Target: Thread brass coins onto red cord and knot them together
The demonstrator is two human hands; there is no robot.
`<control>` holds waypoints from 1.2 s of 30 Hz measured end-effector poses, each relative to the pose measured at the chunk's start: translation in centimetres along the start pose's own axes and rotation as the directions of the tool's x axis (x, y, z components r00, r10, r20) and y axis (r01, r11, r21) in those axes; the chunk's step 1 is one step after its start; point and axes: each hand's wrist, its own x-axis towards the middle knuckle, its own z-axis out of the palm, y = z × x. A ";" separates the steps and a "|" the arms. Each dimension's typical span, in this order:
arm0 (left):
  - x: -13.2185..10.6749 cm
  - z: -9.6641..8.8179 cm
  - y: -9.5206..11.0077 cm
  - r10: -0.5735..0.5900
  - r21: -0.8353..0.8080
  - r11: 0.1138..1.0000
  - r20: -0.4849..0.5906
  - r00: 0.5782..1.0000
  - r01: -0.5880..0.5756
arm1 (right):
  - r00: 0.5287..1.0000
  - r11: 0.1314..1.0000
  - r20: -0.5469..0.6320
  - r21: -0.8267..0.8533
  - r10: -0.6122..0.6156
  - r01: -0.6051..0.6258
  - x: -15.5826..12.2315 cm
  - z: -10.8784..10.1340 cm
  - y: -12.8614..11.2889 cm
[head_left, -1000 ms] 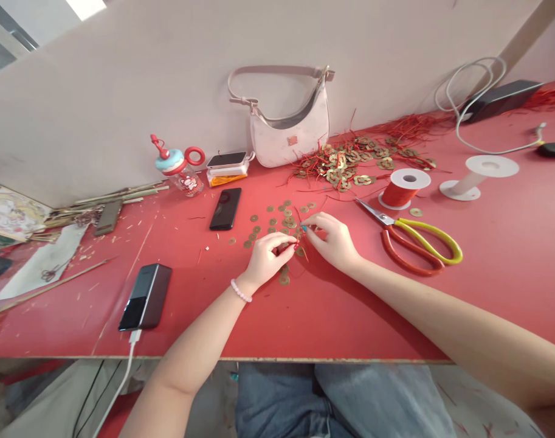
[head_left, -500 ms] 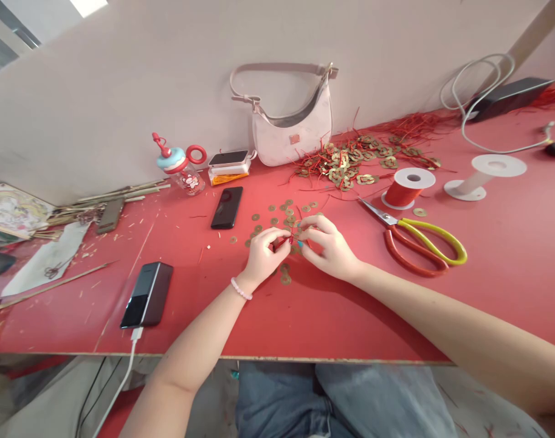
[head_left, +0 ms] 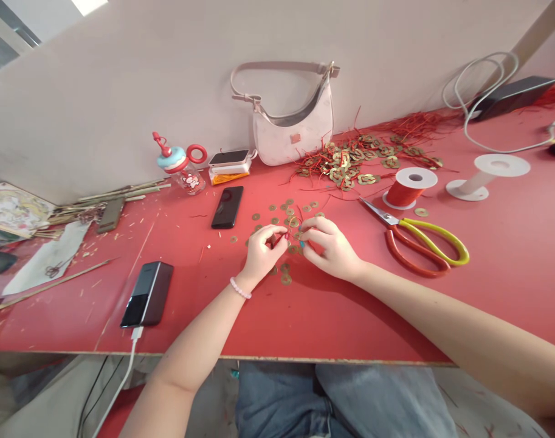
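My left hand [head_left: 264, 250] pinches a thin red cord between thumb and forefinger; a pink bead bracelet [head_left: 239, 288] circles that wrist. Just to its right, my right hand [head_left: 327, 248] is closed at the fingertips around the same red cord [head_left: 290, 233], a narrow gap apart from the left. Exactly how the cord runs between the fingers is too small to make out. Beneath and around both hands, several brass coins [head_left: 285, 278] with holes lie scattered on the red table. Beyond my right hand rest scissors [head_left: 388, 220] with one red and one yellow handle.
A spool of red cord [head_left: 405, 190] and a bare white spool [head_left: 484, 176] stand at right. Behind is a heap of coins strung with red cord [head_left: 345, 164] beside a pale handbag [head_left: 293, 137]. Leftward are a phone [head_left: 227, 208], a cup [head_left: 186, 173] and a power bank [head_left: 147, 295].
My fingertips have drawn slightly apart, the left one shifting a little left. A loop of cord now shows above the gap between them.
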 end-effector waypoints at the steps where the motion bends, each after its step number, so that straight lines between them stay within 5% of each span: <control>1: 0.1 -0.1 -0.2 -0.038 -0.045 0.998 0.014 0.999 0.039 | 1.000 1.000 0.020 -0.010 -0.005 0.006 0.0 0.0 0.1; 8: 0.9 -0.3 -1.4 -0.289 -0.441 0.861 -0.015 0.957 0.253 | 0.991 0.984 0.125 -0.163 -0.053 0.073 -0.2 0.2 0.8; 12: 1.1 -0.2 -2.0 -0.368 -0.524 0.796 -0.021 0.929 0.304 | 0.973 0.953 0.192 -0.248 -0.129 0.175 -0.1 0.0 1.0; 17: 0.9 -0.4 -2.0 -0.298 -0.385 0.883 -0.016 0.954 0.269 | 0.921 0.911 0.290 -0.244 -0.259 0.333 0.1 -0.7 0.8; 21: 0.6 -0.6 -1.1 -0.100 -0.101 0.989 0.062 0.993 0.106 | 0.906 0.901 0.271 -0.201 -0.326 0.384 0.1 -1.0 0.6; 28: 0.3 -0.3 -0.1 0.149 0.074 0.982 0.256 0.955 -0.173 | 0.979 0.960 0.062 -0.194 -0.194 0.203 0.2 -1.2 0.6; 36: 0.3 -0.5 -0.1 0.081 0.040 0.995 0.251 0.965 -0.094 | 0.973 0.978 0.132 0.062 0.189 -0.198 0.0 -0.4 0.9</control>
